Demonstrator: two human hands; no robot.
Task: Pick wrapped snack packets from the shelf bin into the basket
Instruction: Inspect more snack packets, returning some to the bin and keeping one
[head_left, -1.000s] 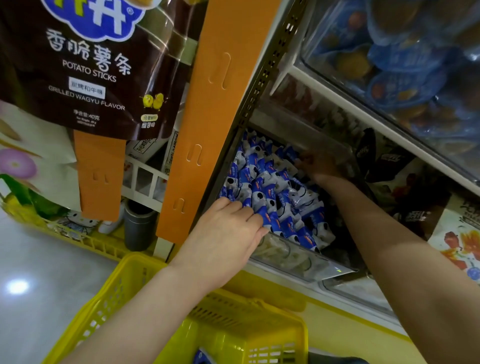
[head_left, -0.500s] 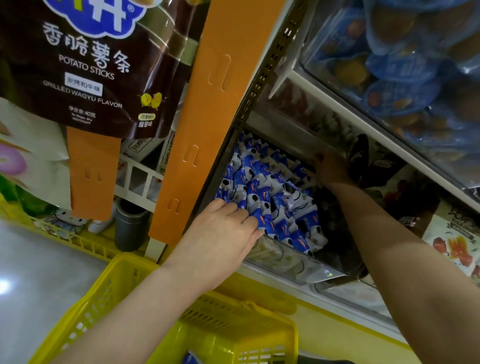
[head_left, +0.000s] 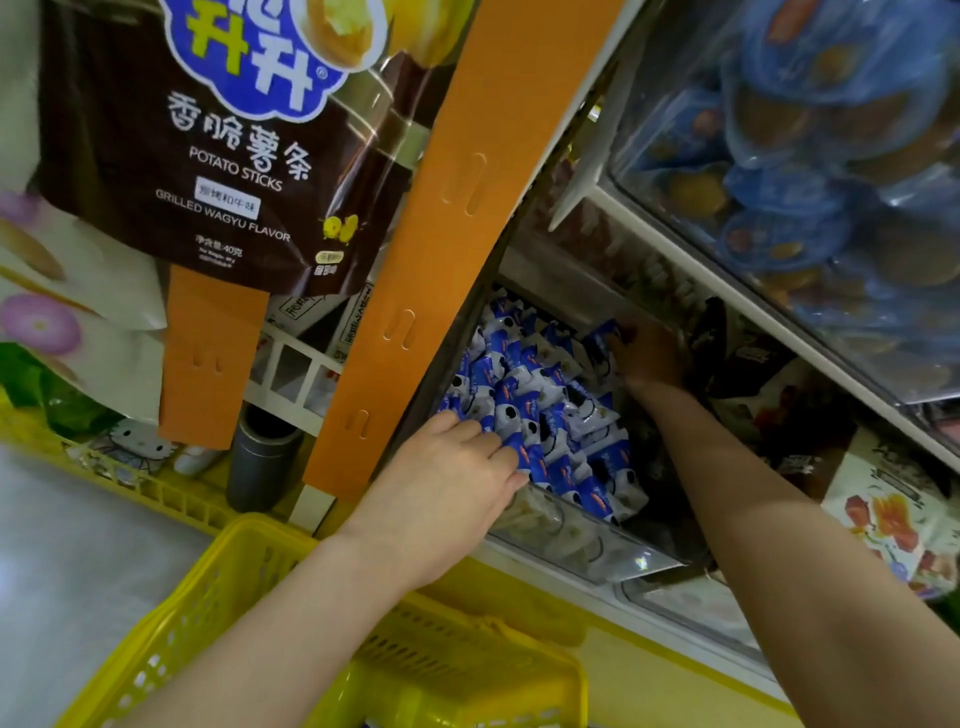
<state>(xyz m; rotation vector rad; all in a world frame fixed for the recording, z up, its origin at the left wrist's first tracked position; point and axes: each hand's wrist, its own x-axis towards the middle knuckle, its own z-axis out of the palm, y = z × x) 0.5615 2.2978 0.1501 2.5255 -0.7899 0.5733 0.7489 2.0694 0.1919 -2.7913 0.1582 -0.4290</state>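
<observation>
Where the clear plastic shelf bin (head_left: 566, 538) sits on the lower shelf, the blue-and-white wrapped snack packets (head_left: 545, 410) are found heaped inside it, from the front wall to the back. The left hand (head_left: 447, 483) is laid on the front-left packets with its fingers nearly straight and side by side. No packet is seen clamped in it, and the placement is judged to steady the heap or to rake packets forward. The right hand (head_left: 649, 358) is held deep at the back of the bin, in shadow, against a raised packet. Whether its fingers are closed on that packet cannot be told. The yellow plastic basket (head_left: 171, 639) is positioned just below the bin's front edge, presumably so that picked packets need only be lowered a short way.
</observation>
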